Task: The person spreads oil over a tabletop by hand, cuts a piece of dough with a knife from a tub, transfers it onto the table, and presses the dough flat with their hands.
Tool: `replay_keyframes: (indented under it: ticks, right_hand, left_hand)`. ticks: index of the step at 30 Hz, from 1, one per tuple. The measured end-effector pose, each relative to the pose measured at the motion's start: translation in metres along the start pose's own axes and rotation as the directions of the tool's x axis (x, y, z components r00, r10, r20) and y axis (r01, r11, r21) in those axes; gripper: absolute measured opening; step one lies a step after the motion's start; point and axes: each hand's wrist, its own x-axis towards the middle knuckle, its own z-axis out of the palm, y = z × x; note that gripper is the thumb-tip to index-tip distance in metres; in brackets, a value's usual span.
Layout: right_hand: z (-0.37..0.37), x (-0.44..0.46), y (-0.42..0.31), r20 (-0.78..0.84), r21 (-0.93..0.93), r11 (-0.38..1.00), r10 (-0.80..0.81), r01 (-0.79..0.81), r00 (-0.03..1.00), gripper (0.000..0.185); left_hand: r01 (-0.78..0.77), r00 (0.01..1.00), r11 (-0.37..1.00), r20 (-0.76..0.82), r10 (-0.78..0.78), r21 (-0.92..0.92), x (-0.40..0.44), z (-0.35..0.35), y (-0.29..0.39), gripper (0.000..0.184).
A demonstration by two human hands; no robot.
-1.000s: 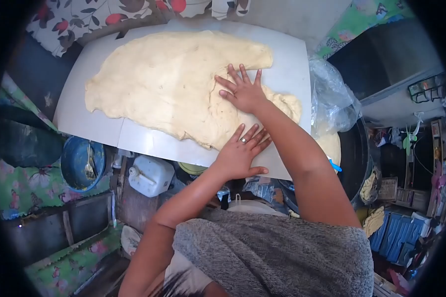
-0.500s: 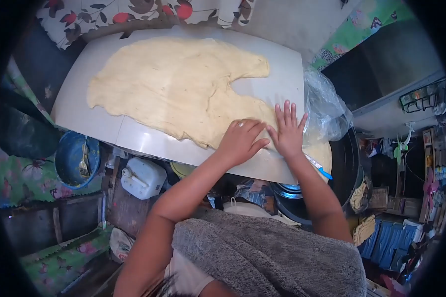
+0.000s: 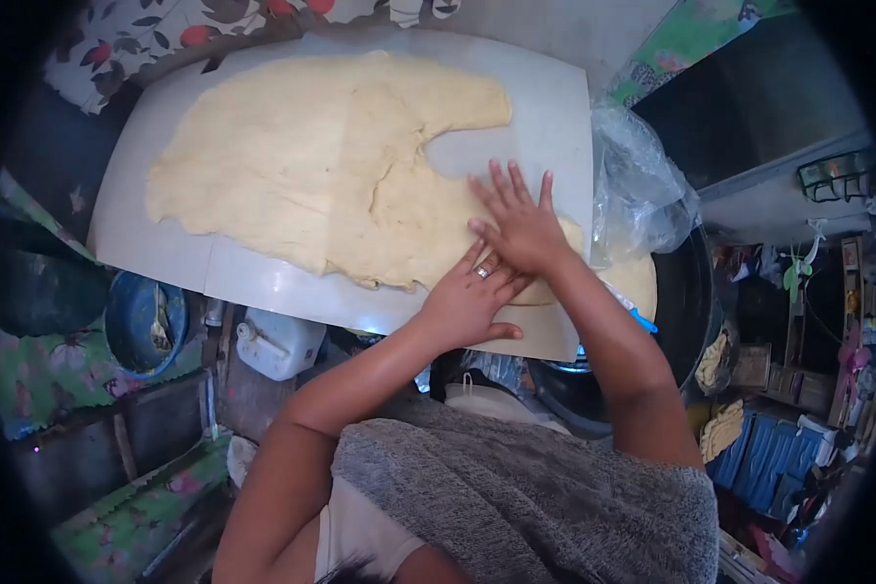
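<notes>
A wide, flattened sheet of pale yellow dough (image 3: pixel 282 165) covers much of the white table (image 3: pixel 263 277), with a notch in its right side. Lying on the lower right part of the dough is my left hand (image 3: pixel 469 304), fingers outstretched and a ring on one of them. My right hand (image 3: pixel 524 226) rests palm down just above and beside it, fingers spread, partly over the left fingertips. Neither hand grips anything. Under my right forearm, a blue-handled tool (image 3: pixel 642 320) is partly hidden at the table's right edge.
Clear plastic sheeting (image 3: pixel 642 185) hangs at the table's right end, above a large black pan (image 3: pixel 686 292) with more dough in it. To the lower left are a blue basin (image 3: pixel 146 326) holding a utensil and a white jug (image 3: pixel 280 343).
My right hand has moved left, from the table's right side onto the dough next to my left hand. The whole view has shifted slightly.
</notes>
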Motion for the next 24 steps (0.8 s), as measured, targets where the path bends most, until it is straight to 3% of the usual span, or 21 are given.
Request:
replay_keyframes:
  ticks: [3,7,9,10,11,12,13,15,17,19,21,22,24]
  right_hand:
    - [0.013,0.030,0.017,-0.075,-0.058,0.988,0.141,-0.145,0.987,0.070]
    - [0.013,0.059,0.039,-0.200,-0.090,0.975,0.181,-0.202,0.963,0.077]
    - [0.003,0.070,0.048,0.033,-0.068,0.985,0.159,-0.157,0.987,0.083]
    - [0.002,0.074,0.056,0.015,-0.078,0.987,0.144,-0.142,0.990,0.083]
    - [0.000,0.075,0.067,0.104,0.250,0.960,0.106,-0.130,0.989,0.082]
    - [-0.002,0.077,0.079,0.178,0.551,0.824,0.039,-0.133,0.983,0.080]
    - [-0.011,0.071,0.084,0.164,0.551,0.826,0.033,-0.119,0.986,0.080]
    - [-0.029,0.041,0.082,-0.068,0.400,0.912,0.131,-0.093,0.989,0.074]
    - [-0.006,-0.007,0.058,-0.296,0.064,0.996,0.076,-0.059,0.952,0.069]
    - [0.011,-0.055,0.031,-0.219,0.001,0.978,0.202,-0.206,0.955,0.070]
    - [0.016,-0.071,0.022,-0.258,-0.058,0.963,0.242,-0.265,0.935,0.070]
    - [0.019,-0.081,0.018,-0.296,-0.113,0.938,0.282,-0.326,0.913,0.069]
    - [0.026,-0.094,0.019,-0.248,-0.053,0.948,0.292,-0.314,0.924,0.068]
  left_hand:
    - [0.070,0.996,0.991,-0.039,-0.075,-0.113,-0.002,0.006,0.004,0.084]
    - [0.095,0.988,0.989,-0.112,-0.108,-0.117,-0.003,0.006,0.004,0.086]
    - [0.101,0.989,0.987,-0.092,-0.113,-0.129,-0.003,0.005,0.003,0.085]
    - [0.110,0.986,0.987,-0.112,-0.123,-0.115,-0.004,0.005,0.003,0.085]
    - [0.097,0.985,0.982,-0.122,-0.118,-0.164,-0.005,0.005,0.001,0.084]
    - [0.080,0.986,0.974,-0.130,-0.109,-0.210,-0.006,0.003,-0.002,0.082]
    - [0.083,0.984,0.977,-0.137,-0.111,-0.197,-0.006,-0.002,-0.006,0.082]
    - [0.106,0.993,0.892,-0.001,-0.118,-0.440,0.001,-0.009,-0.015,0.074]
    - [0.138,0.982,0.829,-0.037,-0.188,-0.542,0.010,-0.023,-0.019,0.070]
    - [0.167,0.966,0.749,-0.046,-0.254,-0.641,0.017,-0.022,-0.017,0.066]
    - [0.063,0.948,0.917,-0.265,-0.179,-0.394,0.032,-0.009,-0.014,0.065]
    - [0.067,0.952,0.954,-0.268,-0.149,-0.292,0.036,-0.001,-0.010,0.068]
    - [0.091,0.968,0.973,-0.212,-0.136,-0.212,0.041,0.010,-0.004,0.068]
